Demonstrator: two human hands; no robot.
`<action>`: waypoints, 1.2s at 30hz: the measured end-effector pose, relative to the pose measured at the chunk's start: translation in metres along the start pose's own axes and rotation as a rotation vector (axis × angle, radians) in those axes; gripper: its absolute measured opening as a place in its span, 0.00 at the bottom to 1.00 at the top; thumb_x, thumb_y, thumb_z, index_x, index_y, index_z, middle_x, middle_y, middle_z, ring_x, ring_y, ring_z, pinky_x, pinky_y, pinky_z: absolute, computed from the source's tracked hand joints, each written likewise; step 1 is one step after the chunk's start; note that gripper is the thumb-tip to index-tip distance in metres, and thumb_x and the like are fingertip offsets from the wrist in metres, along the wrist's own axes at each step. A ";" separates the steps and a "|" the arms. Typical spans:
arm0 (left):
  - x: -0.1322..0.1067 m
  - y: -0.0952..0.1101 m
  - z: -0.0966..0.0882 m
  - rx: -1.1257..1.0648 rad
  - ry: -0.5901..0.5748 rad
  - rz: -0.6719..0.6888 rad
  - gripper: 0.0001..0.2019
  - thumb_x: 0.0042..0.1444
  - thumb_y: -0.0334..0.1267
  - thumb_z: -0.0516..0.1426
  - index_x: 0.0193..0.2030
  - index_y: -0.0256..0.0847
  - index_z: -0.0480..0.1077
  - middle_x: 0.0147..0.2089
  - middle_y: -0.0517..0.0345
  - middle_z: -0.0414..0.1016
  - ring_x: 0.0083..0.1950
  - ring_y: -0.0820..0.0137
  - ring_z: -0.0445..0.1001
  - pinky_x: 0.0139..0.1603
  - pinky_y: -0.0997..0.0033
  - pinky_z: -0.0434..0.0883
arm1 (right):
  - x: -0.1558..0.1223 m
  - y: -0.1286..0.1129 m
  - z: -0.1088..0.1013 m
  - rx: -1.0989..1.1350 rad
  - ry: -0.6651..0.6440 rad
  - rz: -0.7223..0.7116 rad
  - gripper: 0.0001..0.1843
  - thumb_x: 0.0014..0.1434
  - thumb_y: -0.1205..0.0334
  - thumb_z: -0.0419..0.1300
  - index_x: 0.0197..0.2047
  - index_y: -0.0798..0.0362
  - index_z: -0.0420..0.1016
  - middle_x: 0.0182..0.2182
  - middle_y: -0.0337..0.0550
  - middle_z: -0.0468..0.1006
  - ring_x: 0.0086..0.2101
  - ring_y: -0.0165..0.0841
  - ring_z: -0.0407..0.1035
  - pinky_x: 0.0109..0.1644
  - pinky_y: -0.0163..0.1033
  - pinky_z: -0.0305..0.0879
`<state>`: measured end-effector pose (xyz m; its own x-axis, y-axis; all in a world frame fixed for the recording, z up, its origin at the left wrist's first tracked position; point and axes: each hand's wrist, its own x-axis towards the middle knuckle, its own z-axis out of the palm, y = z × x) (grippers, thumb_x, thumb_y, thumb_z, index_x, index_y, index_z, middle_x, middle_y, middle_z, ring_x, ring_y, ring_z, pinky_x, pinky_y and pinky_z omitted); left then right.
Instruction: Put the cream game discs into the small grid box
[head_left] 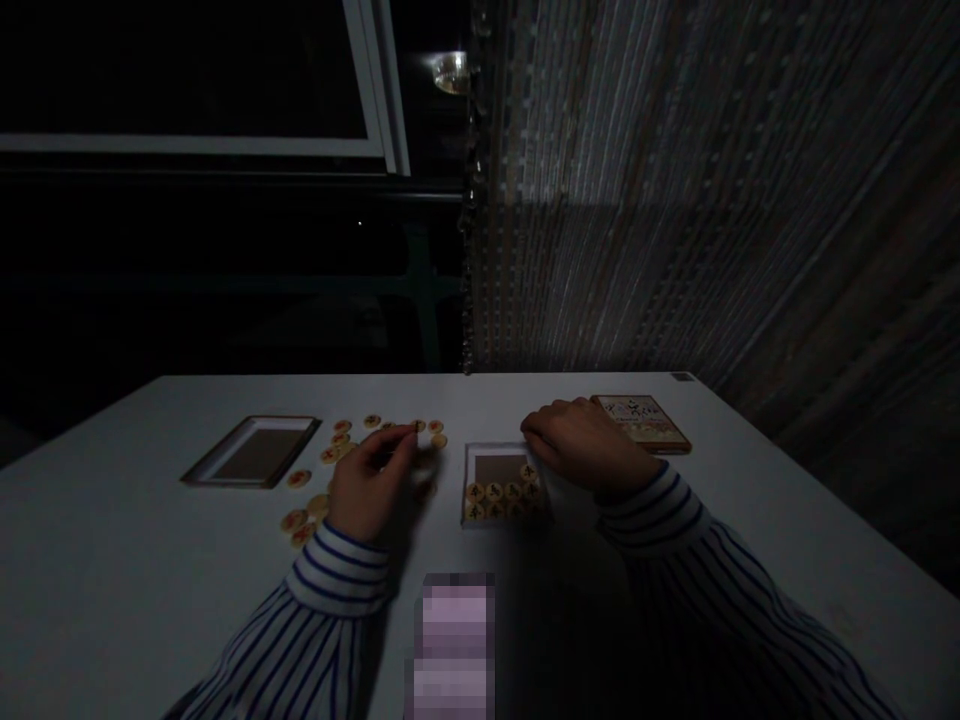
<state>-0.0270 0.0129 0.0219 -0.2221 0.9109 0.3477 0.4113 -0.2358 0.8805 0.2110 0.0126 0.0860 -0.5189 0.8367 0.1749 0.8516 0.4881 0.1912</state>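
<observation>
Yellowish discs [298,479] near left hand [369,485], tray [495,469] beside right hand [589,447]; too dim to tell either grip's state

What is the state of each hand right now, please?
Left hand: closed in a pinch; whether it holds anything cannot be told.
Right hand: fingers curled by the open box; palm hidden, grip cannot be told.

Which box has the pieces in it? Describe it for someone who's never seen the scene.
On the white table, look between the left hand and the right hand. The shallow open box is there. Unlike the tray at far left, it holds round pieces with dark markings, mostly in rows.
</observation>
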 end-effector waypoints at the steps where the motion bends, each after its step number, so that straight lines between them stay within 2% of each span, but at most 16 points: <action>1: 0.002 0.000 -0.002 -0.003 0.000 0.015 0.15 0.47 0.46 0.56 0.37 0.37 0.72 0.36 0.53 0.76 0.38 0.66 0.74 0.42 0.65 0.71 | 0.000 0.000 0.001 0.005 0.007 0.000 0.16 0.60 0.60 0.43 0.35 0.53 0.70 0.33 0.43 0.75 0.34 0.34 0.67 0.36 0.38 0.52; 6: 0.010 -0.001 -0.013 -0.015 0.023 0.020 0.16 0.46 0.46 0.56 0.38 0.36 0.72 0.37 0.51 0.76 0.41 0.65 0.73 0.44 0.63 0.69 | 0.001 -0.001 0.002 0.024 0.014 0.008 0.15 0.60 0.61 0.44 0.42 0.52 0.69 0.36 0.44 0.75 0.37 0.34 0.66 0.38 0.39 0.52; 11: 0.010 -0.005 -0.019 -0.006 0.165 -0.039 0.16 0.45 0.46 0.56 0.35 0.36 0.72 0.34 0.52 0.76 0.38 0.64 0.74 0.43 0.63 0.70 | 0.004 -0.003 0.003 0.045 0.043 0.014 0.15 0.60 0.61 0.44 0.44 0.52 0.68 0.36 0.44 0.75 0.38 0.35 0.66 0.40 0.39 0.52; 14: 0.007 -0.012 -0.022 0.103 0.207 -0.004 0.14 0.46 0.47 0.55 0.34 0.38 0.72 0.33 0.54 0.76 0.38 0.65 0.74 0.42 0.64 0.70 | 0.005 -0.003 0.004 0.061 0.061 0.022 0.16 0.60 0.60 0.43 0.45 0.52 0.68 0.37 0.45 0.75 0.39 0.35 0.66 0.41 0.40 0.53; 16: 0.005 -0.018 -0.025 0.193 0.191 0.062 0.13 0.47 0.46 0.54 0.33 0.40 0.72 0.34 0.55 0.76 0.39 0.65 0.73 0.41 0.65 0.70 | 0.006 -0.003 0.005 0.063 0.059 0.032 0.17 0.61 0.60 0.43 0.46 0.52 0.68 0.37 0.45 0.75 0.39 0.35 0.66 0.41 0.40 0.53; 19: 0.003 -0.025 -0.028 0.293 0.095 0.215 0.11 0.49 0.44 0.53 0.32 0.41 0.71 0.36 0.55 0.76 0.40 0.66 0.73 0.43 0.66 0.70 | 0.007 -0.004 0.007 0.078 0.013 0.029 0.17 0.60 0.60 0.44 0.46 0.52 0.68 0.38 0.46 0.75 0.40 0.35 0.66 0.42 0.40 0.54; 23: 0.001 -0.029 -0.030 0.414 -0.159 0.410 0.11 0.50 0.43 0.52 0.34 0.41 0.71 0.37 0.53 0.75 0.41 0.66 0.73 0.45 0.65 0.69 | 0.006 -0.004 0.010 0.113 -0.069 -0.020 0.16 0.59 0.60 0.45 0.46 0.52 0.68 0.38 0.46 0.75 0.40 0.35 0.67 0.42 0.38 0.55; 28: -0.005 -0.023 -0.026 0.495 -0.433 0.489 0.11 0.53 0.41 0.49 0.36 0.41 0.71 0.37 0.54 0.75 0.39 0.67 0.73 0.42 0.65 0.69 | 0.004 -0.003 0.014 0.111 -0.121 -0.050 0.15 0.58 0.61 0.47 0.45 0.50 0.69 0.35 0.44 0.76 0.35 0.35 0.69 0.36 0.38 0.57; 31: -0.009 -0.020 -0.025 0.473 -0.505 0.512 0.11 0.55 0.40 0.48 0.37 0.42 0.70 0.37 0.54 0.75 0.39 0.68 0.72 0.41 0.65 0.69 | 0.004 -0.002 0.014 0.107 -0.126 -0.055 0.15 0.57 0.61 0.47 0.45 0.49 0.69 0.35 0.43 0.76 0.35 0.35 0.69 0.36 0.38 0.57; 36: -0.011 -0.022 -0.024 0.449 -0.533 0.517 0.11 0.55 0.39 0.48 0.37 0.41 0.69 0.38 0.53 0.75 0.39 0.68 0.72 0.42 0.63 0.68 | 0.004 -0.003 0.014 0.113 -0.126 -0.053 0.15 0.57 0.61 0.46 0.45 0.50 0.69 0.36 0.44 0.76 0.36 0.35 0.69 0.37 0.38 0.57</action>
<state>-0.0553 0.0002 0.0065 0.4871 0.7897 0.3729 0.6810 -0.6108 0.4040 0.2078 0.0181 0.0724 -0.5561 0.8299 0.0440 0.8298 0.5514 0.0858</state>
